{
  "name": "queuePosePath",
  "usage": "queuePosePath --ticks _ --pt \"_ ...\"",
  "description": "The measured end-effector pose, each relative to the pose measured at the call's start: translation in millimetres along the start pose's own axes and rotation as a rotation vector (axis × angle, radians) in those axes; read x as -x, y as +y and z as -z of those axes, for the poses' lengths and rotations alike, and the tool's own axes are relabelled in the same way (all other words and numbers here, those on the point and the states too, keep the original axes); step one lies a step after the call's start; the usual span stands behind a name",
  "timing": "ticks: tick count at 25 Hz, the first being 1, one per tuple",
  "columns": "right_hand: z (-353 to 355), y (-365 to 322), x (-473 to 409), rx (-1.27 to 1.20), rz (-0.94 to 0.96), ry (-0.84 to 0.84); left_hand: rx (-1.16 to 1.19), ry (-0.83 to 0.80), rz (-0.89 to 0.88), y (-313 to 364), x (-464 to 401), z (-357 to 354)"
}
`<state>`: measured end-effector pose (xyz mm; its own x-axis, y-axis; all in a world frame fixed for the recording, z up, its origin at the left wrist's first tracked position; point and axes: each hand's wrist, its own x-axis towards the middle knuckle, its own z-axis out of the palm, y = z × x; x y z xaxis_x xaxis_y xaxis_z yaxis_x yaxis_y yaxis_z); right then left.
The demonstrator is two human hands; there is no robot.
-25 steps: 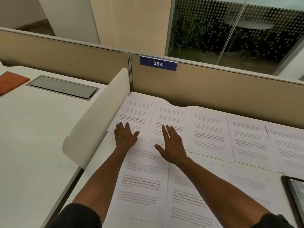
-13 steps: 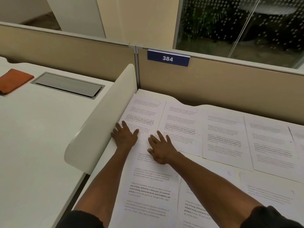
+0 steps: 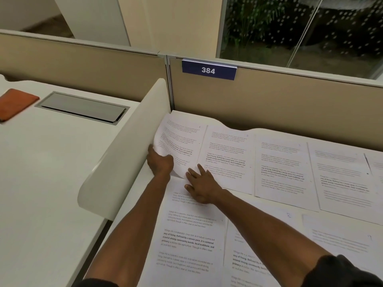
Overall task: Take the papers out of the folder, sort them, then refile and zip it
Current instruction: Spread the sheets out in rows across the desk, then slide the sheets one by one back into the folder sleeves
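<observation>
Many printed papers lie side by side in rows on the white desk (image 3: pixel 267 200), filling the middle and lower right of the frame. The left hand (image 3: pixel 160 163) is in the middle of the frame, next to the curved white divider (image 3: pixel 124 156). Its grip is clamped on the left edge of the corner page (image 3: pixel 180 141), and that side of the page curls up off the desk while the far side lies flat. The right hand (image 3: pixel 201 186) is just beside it, a little lower. Its fingers are apart and mostly straight, resting on the near page (image 3: pixel 190 241) right where the lifted page's bottom corner hangs. It holds nothing. More pages (image 3: pixel 279 168) stretch off to the right edge of the frame. At the top middle, a blue sign (image 3: pixel 209 70) with the number 384 sits on the tan wall panel. In the upper left, on the next desk, there is an orange pouch (image 3: pixel 15 103) near a gray hatch (image 3: pixel 83 107).
</observation>
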<state>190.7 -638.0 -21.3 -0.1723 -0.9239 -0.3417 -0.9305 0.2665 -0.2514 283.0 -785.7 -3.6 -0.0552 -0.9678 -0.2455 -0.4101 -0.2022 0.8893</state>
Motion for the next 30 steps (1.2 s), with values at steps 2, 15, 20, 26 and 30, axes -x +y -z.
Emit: queuePosePath --ticks 2,15,20,26,30 --pt "-0.6 -2.0 4.0 -0.293 -0.094 0.175 0.226 -0.009 0.073 11.0 7.9 1.5" --pt "70.8 8.7 146.0 -1.883 -0.427 0.504 0.586 -0.087 -0.083 41.4 192.2 31.8" --pt "38.9 45.1 250.4 -1.775 -0.441 0.725 0.475 -0.279 -0.047 10.8 286.0 21.1" --pt "-7.7 96.1 381.7 -1.745 -0.516 0.908 0.254 -0.581 -0.093 -12.8 367.6 -15.3" --pt "-37.6 127.7 459.6 -1.759 -0.532 0.941 0.328 -0.791 -0.006 -19.9 431.2 -41.5"
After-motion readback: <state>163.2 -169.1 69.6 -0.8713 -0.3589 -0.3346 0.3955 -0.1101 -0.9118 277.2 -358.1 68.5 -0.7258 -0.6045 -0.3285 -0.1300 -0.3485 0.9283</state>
